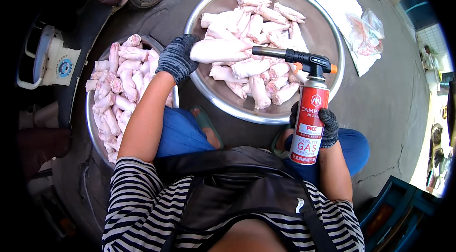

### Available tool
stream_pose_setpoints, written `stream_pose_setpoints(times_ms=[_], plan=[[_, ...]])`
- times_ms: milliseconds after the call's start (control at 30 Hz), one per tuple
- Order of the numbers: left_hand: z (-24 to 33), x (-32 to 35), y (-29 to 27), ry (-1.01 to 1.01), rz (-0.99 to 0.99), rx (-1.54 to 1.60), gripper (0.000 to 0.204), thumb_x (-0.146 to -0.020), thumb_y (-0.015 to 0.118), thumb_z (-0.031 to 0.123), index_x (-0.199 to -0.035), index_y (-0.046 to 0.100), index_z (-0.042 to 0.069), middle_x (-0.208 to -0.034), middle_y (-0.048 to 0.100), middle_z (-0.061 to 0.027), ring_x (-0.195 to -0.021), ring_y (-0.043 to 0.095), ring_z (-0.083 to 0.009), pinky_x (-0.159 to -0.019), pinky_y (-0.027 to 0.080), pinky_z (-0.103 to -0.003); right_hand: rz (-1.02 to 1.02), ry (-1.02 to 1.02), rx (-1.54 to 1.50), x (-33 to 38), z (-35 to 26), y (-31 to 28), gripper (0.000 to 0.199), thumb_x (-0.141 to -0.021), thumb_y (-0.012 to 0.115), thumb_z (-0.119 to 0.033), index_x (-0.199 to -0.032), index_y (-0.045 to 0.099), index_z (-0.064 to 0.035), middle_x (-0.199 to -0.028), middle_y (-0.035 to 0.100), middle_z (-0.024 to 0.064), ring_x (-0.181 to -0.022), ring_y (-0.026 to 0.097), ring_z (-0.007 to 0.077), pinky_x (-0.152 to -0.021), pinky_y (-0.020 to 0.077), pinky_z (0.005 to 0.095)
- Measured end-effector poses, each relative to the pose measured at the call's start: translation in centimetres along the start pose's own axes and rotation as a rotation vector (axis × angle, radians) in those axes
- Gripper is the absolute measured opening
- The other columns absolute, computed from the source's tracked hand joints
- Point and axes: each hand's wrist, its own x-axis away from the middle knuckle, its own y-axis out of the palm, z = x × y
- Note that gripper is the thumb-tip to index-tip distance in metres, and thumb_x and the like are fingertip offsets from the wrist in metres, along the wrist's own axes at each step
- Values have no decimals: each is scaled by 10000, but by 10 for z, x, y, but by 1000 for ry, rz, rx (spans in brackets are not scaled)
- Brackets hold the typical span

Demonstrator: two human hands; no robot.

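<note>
While the gloved left hand (176, 57) closes round the thick end of a pale pink raw pig trotter (221, 50), holding it level just left of centre in the upper half of the frame, the gloved right hand (327, 126) is wrapped tight about a red cylindrical gas canister topped with a black blowtorch head (306, 109) at right of centre. The torch's dark metal nozzle (268, 52) points left and ends just beside the trotter's far end, almost touching it. The trotter looks dense and fairly heavy for its size, firm over bone yet wet and slick on the skin, so the knitted glove's grip at the stout end seems the safest hold. The canister is rigid and smooth, best held round its middle. Behind the trotter, a wide round steel basin (332, 28) at top centre holds a heap of similar trotters (266, 28); a second steel basin (90, 119) at the left holds more (118, 90).
</note>
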Motion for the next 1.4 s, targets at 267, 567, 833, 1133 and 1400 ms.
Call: stream_pose_setpoints(times_ms=[267, 567, 833, 1133, 1400], plan=[[19, -16, 2, 46, -14, -17, 381, -706, 652, 167, -1070, 599, 68, -1016, 625, -163, -984, 585, -332, -917, 447, -395, 38, 28, -5, -9, -9, -8, 648, -694, 775, -312, -1184, 485, -4, -969, 627, 198, -825, 659, 305, -722, 567, 398], [33, -19, -5, 80, 52, -89, 396, -686, 664, 157, -1071, 601, 95, -1011, 625, -147, -974, 580, -335, -926, 433, -407, 79, 90, 192, -10, -22, -13, 607, -713, 768, -297, -1173, 510, 4, -926, 652, 170, -780, 667, 258, -710, 566, 359], [30, -22, 1, 104, 155, -82, 412, -674, 670, 131, -1079, 602, 99, -1018, 625, -144, -981, 579, -328, -927, 429, -410, 117, 106, 148, -11, -24, -19, 583, -733, 751, -279, -1180, 498, -1, -914, 650, 172, -778, 667, 259, -688, 573, 362], [32, -13, -4, 98, 123, -104, 427, -674, 669, 137, -1094, 600, 103, -1042, 621, -145, -1004, 570, -328, -942, 425, -408, 49, 127, -153, -10, -24, -26, 583, -738, 734, -290, -1167, 481, 13, -932, 629, 220, -785, 661, 311, -681, 574, 400], [39, -12, -5, 164, 187, -108, 435, -667, 673, 134, -1093, 595, 99, -1043, 619, -134, -1001, 569, -324, -950, 419, -411, 89, 154, -163, -10, -21, -26, 616, -726, 739, -289, -1183, 463, 17, -930, 625, 226, -771, 654, 318, -667, 570, 402]])
